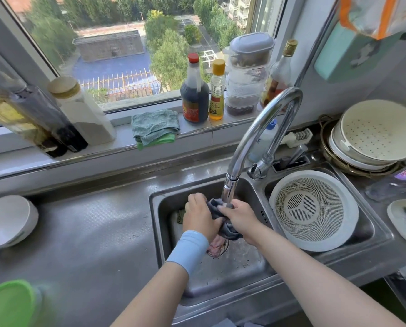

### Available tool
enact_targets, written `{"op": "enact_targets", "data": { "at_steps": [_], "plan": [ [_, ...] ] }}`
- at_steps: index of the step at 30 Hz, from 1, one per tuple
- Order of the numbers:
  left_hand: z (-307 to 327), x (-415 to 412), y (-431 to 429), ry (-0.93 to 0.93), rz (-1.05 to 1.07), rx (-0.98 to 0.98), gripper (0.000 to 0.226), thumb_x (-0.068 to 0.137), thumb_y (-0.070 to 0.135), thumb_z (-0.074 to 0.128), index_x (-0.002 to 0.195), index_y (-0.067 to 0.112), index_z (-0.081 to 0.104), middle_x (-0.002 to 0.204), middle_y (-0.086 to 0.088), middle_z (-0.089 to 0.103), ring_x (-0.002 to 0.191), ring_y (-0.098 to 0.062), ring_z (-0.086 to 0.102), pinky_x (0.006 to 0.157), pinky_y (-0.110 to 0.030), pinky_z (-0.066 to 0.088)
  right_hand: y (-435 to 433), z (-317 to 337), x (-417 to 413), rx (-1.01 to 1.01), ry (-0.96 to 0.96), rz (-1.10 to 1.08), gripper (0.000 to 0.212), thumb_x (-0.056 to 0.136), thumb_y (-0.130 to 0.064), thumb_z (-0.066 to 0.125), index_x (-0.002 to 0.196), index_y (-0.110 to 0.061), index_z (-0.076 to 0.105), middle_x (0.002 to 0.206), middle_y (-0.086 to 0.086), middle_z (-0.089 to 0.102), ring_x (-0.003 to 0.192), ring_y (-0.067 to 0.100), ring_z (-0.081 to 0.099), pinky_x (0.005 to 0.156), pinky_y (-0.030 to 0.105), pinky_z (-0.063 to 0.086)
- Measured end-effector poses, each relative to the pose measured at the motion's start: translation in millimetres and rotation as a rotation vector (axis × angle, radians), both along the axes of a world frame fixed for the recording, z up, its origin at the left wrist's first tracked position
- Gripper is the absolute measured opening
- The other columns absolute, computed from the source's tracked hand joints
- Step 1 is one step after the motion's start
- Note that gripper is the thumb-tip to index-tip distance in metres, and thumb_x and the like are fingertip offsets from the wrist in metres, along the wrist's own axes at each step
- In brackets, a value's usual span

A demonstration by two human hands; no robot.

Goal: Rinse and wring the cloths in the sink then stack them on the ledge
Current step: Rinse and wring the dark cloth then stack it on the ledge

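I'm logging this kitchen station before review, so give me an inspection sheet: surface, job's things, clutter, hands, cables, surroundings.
Surface: steel counter with a double sink.
Job's things: dark cloth held under the faucet; pink cloth lying at the drain; folded cloths stacked on the ledge.
Clutter: colander in the right basin, bowls at left, strainer stack at right, bottles on the ledge.
Hands: left hand and right hand both grip the dark cloth.
Cables: nothing seen.
Surroundings: window above the ledge, trees and buildings outside.
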State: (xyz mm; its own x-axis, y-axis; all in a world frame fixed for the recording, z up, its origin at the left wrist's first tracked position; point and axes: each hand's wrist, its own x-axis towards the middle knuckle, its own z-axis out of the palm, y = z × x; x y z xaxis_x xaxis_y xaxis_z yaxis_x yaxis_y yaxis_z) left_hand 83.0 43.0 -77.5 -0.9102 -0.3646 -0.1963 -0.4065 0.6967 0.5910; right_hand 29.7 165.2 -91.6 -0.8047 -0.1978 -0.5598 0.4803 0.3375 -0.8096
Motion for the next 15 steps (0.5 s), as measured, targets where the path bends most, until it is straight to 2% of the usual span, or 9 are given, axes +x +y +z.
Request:
{"op": "enact_targets", "data": {
  "at_steps": [2,4,7,9,10,11,12,14,15],
  "plan": [
    [-1.6,-0.7,-8.6,-0.018,-0.18,0.154,0.068,0.074,0.022,0.07,0.134,0.024,0.038,0.133,0.0,0.048,0.122,-0.02,0.048,0.101,-0.038,0.045,5.2,0.1,1.1,-0.036,-0.019,0.039,0.016,0.087,-0.008,0.069,0.086,0.001,0.056,0.077,0.013,0.054,0.072,0.019,0.048,0.061,0.031,0.039],
    [-5.5,-3.4,-10.7,-0.142,-0.35,0.306,0.062,0.077,0.013,0.06,0.134,0.032,0.044,0.125,0.003,0.06,0.116,-0.02,0.058,0.099,-0.034,0.048,8.0,3.7,1.2,-0.126,-0.061,0.077,0.014,0.083,-0.001,0.066,0.093,0.002,0.058,0.08,0.013,0.055,0.074,0.021,0.051,0.064,0.031,0.041],
    [-12.9,-5.7,-7.6,-0.188,-0.332,0.385,0.049,0.085,0.013,0.053,0.129,0.035,0.055,0.118,0.005,0.068,0.11,-0.018,0.063,0.1,-0.035,0.049,10.7,7.6,-3.5,-0.184,-0.036,0.098,0.025,0.073,-0.003,0.065,0.092,0.008,0.053,0.082,0.015,0.055,0.078,0.023,0.052,0.07,0.035,0.043],
    [-17.0,-10.9,-8.6,-0.171,-0.288,0.326,0.031,0.094,0.02,0.055,0.123,0.028,0.062,0.116,0.0,0.07,0.108,-0.02,0.063,0.1,-0.036,0.048,13.7,11.7,-6.3,-0.075,0.039,0.133,0.01,0.078,0.006,0.056,0.085,-0.002,0.053,0.08,0.012,0.054,0.075,0.021,0.051,0.064,0.024,0.044],
    [-16.9,-13.9,-9.8,-0.155,-0.287,0.279,0.025,0.096,0.024,0.056,0.12,0.024,0.064,0.115,-0.002,0.07,0.106,-0.021,0.063,0.097,-0.034,0.048,17.4,13.4,-7.5,0.015,0.099,0.179,0.021,0.081,0.01,0.05,0.084,-0.011,0.055,0.085,0.008,0.054,0.077,0.02,0.051,0.062,0.017,0.042],
    [-15.0,-17.1,-11.1,-0.14,-0.29,0.246,0.023,0.098,0.028,0.055,0.117,0.021,0.065,0.113,-0.004,0.07,0.105,-0.023,0.063,0.094,-0.032,0.047,21.8,11.9,-8.2,0.095,0.172,0.25,0.03,0.084,0.01,0.045,0.09,-0.017,0.056,0.094,0.005,0.054,0.084,0.018,0.052,0.066,0.012,0.041],
    [-12.9,-20.0,-12.6,-0.126,-0.29,0.223,0.022,0.099,0.031,0.054,0.113,0.018,0.064,0.11,-0.006,0.07,0.102,-0.024,0.063,0.09,-0.032,0.047,25.7,13.8,-6.9,0.186,0.238,0.342,0.036,0.086,0.008,0.043,0.099,-0.023,0.055,0.105,0.002,0.052,0.093,0.016,0.053,0.076,0.012,0.041],
    [-9.9,-23.6,-15.3,-0.113,-0.276,0.21,0.021,0.098,0.034,0.053,0.103,0.016,0.06,0.1,-0.007,0.068,0.094,-0.026,0.063,0.087,-0.037,0.049,31.8,13.8,-4.8,0.276,0.344,0.486,0.042,0.094,-0.001,0.044,0.115,-0.037,0.05,0.12,-0.003,0.051,0.107,0.014,0.053,0.093,0.024,0.041],
    [-9.1,-24.2,-17.1,-0.111,-0.281,0.2,0.018,0.099,0.031,0.052,0.102,0.015,0.058,0.098,-0.008,0.065,0.092,-0.027,0.062,0.086,-0.039,0.049,33.2,13.1,-3.8,0.278,0.371,0.528,0.044,0.096,-0.005,0.047,0.122,-0.041,0.048,0.124,-0.004,0.053,0.111,0.012,0.052,0.096,0.027,0.04]
  ]
}}
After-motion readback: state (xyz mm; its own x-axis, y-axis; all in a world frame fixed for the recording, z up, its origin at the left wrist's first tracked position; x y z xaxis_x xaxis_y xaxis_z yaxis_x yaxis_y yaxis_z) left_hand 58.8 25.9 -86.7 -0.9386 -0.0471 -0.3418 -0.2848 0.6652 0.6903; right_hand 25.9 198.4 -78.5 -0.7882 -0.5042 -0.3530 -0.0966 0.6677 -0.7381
